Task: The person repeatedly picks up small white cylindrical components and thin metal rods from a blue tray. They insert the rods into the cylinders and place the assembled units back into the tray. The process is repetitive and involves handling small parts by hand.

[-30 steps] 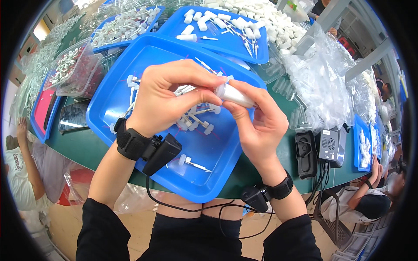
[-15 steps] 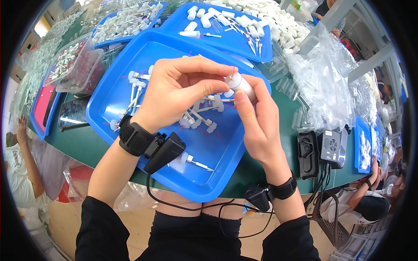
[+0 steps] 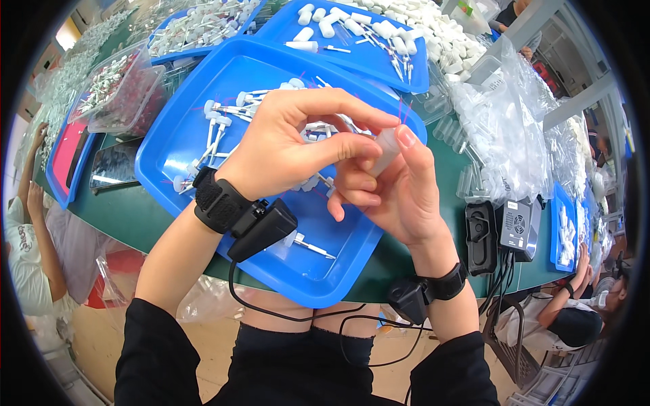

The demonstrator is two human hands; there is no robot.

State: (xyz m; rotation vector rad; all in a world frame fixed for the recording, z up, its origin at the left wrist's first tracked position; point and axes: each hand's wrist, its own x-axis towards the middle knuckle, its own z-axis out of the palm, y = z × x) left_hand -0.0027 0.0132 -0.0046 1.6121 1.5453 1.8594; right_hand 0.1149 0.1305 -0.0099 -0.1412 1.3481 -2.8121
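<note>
Above a large blue tray (image 3: 345, 254), a small white cylinder (image 3: 386, 154) with thin reddish wires at its upper end is held between both hands. My left hand (image 3: 291, 135) pinches it from the left with thumb and forefinger. My right hand (image 3: 406, 196) grips it from the right, thumb against its upper part and fingers curled around its lower end. Several thin white rods with round pale caps (image 3: 217, 132) lie in the tray, partly hidden behind my hands. A single capped rod (image 3: 310, 246) rests near the tray's front.
Behind stands another blue tray (image 3: 291, 27) with white cylinders and thin rods; a heap of white cylinders (image 3: 433, 30) lies beyond. Clear plastic bags (image 3: 508, 128) and a black boxy device (image 3: 518, 227) are right. Clear tubs (image 3: 125, 108) stand left. Other people sit at both sides.
The cylinder has tipped more upright and moved slightly right and down, with wires now showing above it. My right fingers have curled under its lower end.
</note>
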